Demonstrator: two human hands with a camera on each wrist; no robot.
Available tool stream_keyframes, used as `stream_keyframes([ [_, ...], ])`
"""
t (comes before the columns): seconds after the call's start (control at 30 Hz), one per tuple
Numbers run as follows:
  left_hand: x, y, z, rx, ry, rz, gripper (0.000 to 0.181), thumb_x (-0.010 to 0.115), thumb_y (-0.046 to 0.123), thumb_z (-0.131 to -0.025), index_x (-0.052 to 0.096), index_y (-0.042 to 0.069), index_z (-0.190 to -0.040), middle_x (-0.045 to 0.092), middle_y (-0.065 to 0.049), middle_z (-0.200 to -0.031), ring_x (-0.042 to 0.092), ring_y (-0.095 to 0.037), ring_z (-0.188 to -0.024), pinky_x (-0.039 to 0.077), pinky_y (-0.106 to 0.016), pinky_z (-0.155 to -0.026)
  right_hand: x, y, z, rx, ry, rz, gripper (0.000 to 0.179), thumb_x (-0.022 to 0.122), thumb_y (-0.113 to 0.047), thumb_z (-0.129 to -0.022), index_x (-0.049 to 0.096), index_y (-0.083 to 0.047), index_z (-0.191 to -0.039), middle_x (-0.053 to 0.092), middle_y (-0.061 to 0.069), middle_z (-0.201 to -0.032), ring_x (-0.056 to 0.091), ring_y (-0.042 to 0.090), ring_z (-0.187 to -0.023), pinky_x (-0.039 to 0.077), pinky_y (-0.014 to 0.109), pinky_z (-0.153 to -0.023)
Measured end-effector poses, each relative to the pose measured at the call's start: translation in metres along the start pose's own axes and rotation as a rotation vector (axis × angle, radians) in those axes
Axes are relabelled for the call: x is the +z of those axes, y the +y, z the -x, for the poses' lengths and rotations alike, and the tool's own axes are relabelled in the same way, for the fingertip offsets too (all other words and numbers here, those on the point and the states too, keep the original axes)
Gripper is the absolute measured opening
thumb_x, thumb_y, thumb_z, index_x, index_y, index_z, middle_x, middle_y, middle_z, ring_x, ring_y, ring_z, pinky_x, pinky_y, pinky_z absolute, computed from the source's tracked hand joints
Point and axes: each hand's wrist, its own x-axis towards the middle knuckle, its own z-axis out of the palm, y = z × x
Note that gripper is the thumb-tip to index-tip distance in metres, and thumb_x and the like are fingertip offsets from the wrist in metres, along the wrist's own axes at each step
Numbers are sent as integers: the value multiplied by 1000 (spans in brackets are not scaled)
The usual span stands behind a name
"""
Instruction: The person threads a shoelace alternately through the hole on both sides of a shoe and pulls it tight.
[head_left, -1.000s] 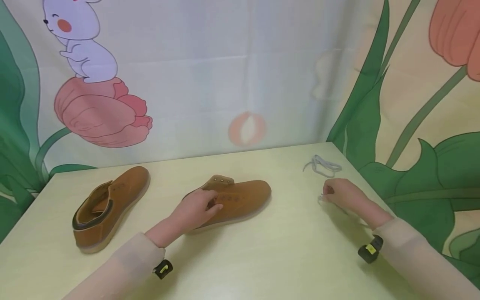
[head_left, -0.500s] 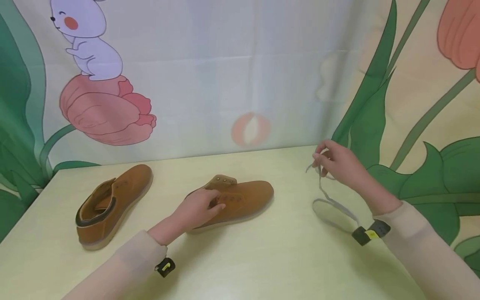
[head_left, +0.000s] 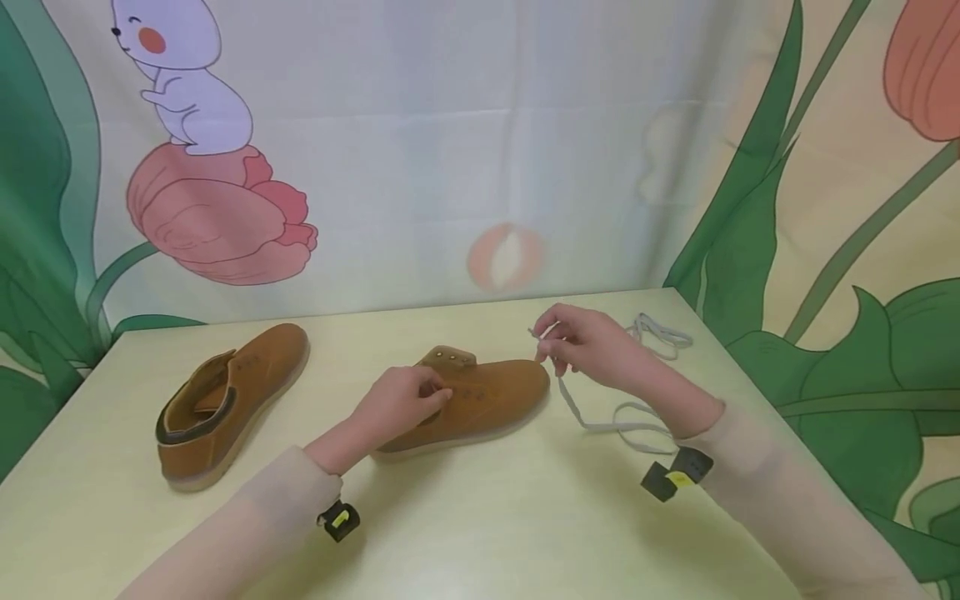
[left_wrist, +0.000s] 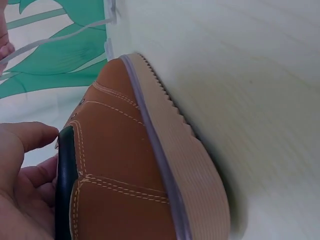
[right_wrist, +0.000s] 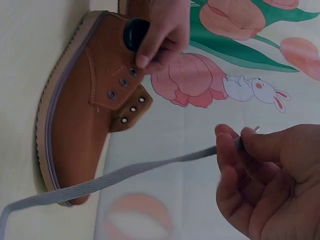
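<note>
A brown leather shoe [head_left: 498, 392] stands on the table, toe to the right. My left hand [head_left: 397, 402] holds it by the collar and eyelet edge, thumb near the rearmost eyelet in the right wrist view. Three eyelets [right_wrist: 122, 82] on the near flap have no lace through them; the other flap [right_wrist: 133, 109] stands raised. Just beyond the toe, my right hand [head_left: 592, 343] pinches a grey shoelace [right_wrist: 125, 172] close to its tip, which pokes out past the fingers. The rest of this lace trails down to the table in a loop.
Another brown shoe [head_left: 262, 375], also without a lace, stands at the left. A second grey lace [head_left: 663, 333] lies bunched at the back right. A printed cloth [head_left: 390, 167] hangs behind the table [head_left: 480, 525].
My right hand lifted the shoelace from the table at the right, then carried it left to the shoe's toe. My left hand stayed at the shoe.
</note>
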Motion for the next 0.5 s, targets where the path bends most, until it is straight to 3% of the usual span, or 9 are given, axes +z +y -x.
stream_keyframes([
  [0.13, -2, 1, -3, -22, 17, -8, 20, 67, 21, -98, 75, 4, -102, 76, -6, -88, 63, -14, -75, 52, -31, -70, 15, -2, -9, 13, -37, 10, 13, 64, -11, -100, 68, 0, -106, 75, 15, -89, 65, 19, -71, 48, 28, -68],
  [0.27, -1, 5, -6, -19, 47, -26, 20, 69, 21, -96, 76, 4, -103, 77, -7, -92, 66, -16, -79, 55, -34, -74, 33, 2, -16, 33, -66, -7, 17, 68, -16, -98, 73, 0, -100, 69, 5, -74, 63, 17, -69, 52, 30, -67],
  [0.37, 0, 6, -8, -17, 58, -37, 18, 71, 19, -95, 77, 4, -102, 78, -8, -91, 67, -16, -79, 55, -33, -74, 46, 8, -20, 55, -90, 5, 17, 69, -18, -97, 74, -2, -95, 71, 5, -77, 66, 16, -69, 57, 33, -70],
  [0.5, 1, 6, -9, -6, 62, -29, 14, 72, 15, -94, 78, 4, -99, 78, -8, -90, 67, -16, -78, 54, -32, -72, 61, 15, -23, 83, -121, 22, 16, 69, -18, -97, 75, -3, -91, 74, 6, -82, 71, 21, -72, 56, 28, -68],
])
